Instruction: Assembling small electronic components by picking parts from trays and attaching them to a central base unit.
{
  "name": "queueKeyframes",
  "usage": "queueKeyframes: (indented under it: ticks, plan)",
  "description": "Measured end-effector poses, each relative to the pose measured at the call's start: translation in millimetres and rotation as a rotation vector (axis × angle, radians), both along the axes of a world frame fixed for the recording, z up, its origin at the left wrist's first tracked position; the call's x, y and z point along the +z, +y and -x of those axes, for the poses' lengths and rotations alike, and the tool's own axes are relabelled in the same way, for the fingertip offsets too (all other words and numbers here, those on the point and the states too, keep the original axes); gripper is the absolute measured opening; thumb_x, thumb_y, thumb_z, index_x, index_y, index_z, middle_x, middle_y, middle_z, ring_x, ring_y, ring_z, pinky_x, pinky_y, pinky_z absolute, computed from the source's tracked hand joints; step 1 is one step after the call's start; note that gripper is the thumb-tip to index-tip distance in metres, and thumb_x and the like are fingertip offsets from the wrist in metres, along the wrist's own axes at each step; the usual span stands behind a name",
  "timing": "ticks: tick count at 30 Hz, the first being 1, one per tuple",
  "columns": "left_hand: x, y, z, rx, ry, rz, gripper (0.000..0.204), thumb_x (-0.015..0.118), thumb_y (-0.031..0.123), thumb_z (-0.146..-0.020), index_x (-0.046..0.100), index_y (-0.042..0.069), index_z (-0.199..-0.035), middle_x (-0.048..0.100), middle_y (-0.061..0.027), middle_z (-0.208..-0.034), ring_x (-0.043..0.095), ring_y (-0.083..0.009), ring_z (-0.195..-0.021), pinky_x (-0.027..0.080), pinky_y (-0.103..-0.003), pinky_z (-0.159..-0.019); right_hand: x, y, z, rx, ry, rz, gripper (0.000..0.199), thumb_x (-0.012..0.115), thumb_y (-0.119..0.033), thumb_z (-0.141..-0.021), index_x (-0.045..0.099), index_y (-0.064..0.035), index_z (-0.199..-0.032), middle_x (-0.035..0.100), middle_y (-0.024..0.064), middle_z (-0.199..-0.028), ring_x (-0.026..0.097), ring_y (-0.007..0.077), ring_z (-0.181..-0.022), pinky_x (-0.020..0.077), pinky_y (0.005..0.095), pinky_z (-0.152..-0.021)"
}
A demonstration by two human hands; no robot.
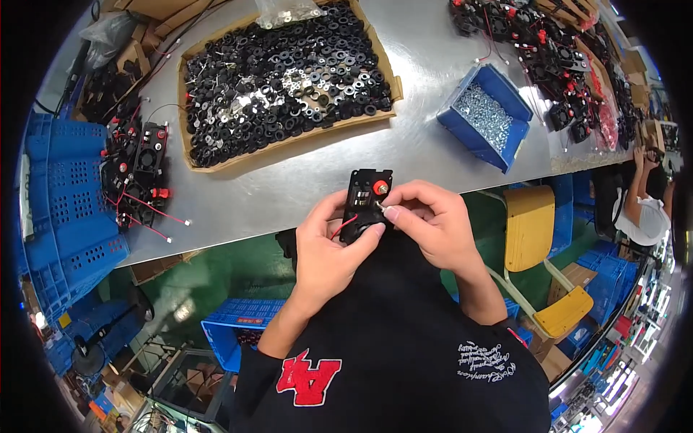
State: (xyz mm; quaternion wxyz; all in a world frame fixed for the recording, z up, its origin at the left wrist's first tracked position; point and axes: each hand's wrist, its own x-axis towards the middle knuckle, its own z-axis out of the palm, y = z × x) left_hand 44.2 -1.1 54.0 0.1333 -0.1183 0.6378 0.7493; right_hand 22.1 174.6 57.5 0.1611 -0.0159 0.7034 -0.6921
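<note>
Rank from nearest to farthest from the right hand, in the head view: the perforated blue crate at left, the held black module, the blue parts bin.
Nearest to the right hand:
1. Black module, immediately to its left.
2. Blue parts bin, ahead and rightward.
3. Perforated blue crate, far left.

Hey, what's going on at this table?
A person's left hand holds a black part with a round red piece. The right hand pinches something small at its face, too small to identify. Beyond, on the metal table, sit a cardboard tray of black and silver pieces and a blue bin.
</note>
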Motion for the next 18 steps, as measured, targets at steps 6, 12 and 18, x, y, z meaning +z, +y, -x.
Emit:
queueKeyframes:
  ticks: [6, 12, 18]
  plan:
    - [-9, 7, -4, 0.022, 0.221, 0.221, 0.046, 0.076, 0.0, -0.073, 0.056, -0.007, -0.115, 0.064, -0.0113, -0.099, 0.068, -0.0158, -0.086, 0.055, -0.026, -0.073, -8, -4, -3, -0.099, -0.169, 0.227, 0.012, 0.065, -0.002, -0.086, 0.061, 0.0013, -0.097, 0.062, 0.0027, -0.09, 0.057, 0.007, -0.076, 0.0469, 0.0212, -0.066]
    - [-17, 7, -2, 0.005, 0.498, 0.446, 0.049, 0.077, -0.002, -0.071, 0.054, -0.009, -0.114, 0.056, -0.0117, -0.103, 0.066, -0.0158, -0.085, 0.055, -0.024, -0.069, -25, 0, 0, -0.142, -0.32, 0.478, 0.013, 0.062, -0.003, -0.087, 0.059, -0.0002, -0.1, 0.062, 0.0027, -0.091, 0.057, 0.0075, -0.08, 0.0465, 0.0227, -0.072]
    - [-16, 11, 0, 0.019, 0.574, 0.563, 0.048, 0.077, -0.002, -0.071, 0.055, -0.008, -0.114, 0.057, -0.012, -0.102, 0.065, -0.016, -0.084, 0.055, -0.025, -0.069, -26, -20, -16, -0.347, 0.014, 0.225, 0.017, 0.063, 0.001, -0.086, 0.058, 0.0019, -0.103, 0.063, 0.0052, -0.093, 0.06, 0.0097, -0.083, 0.0473, 0.0225, -0.075]
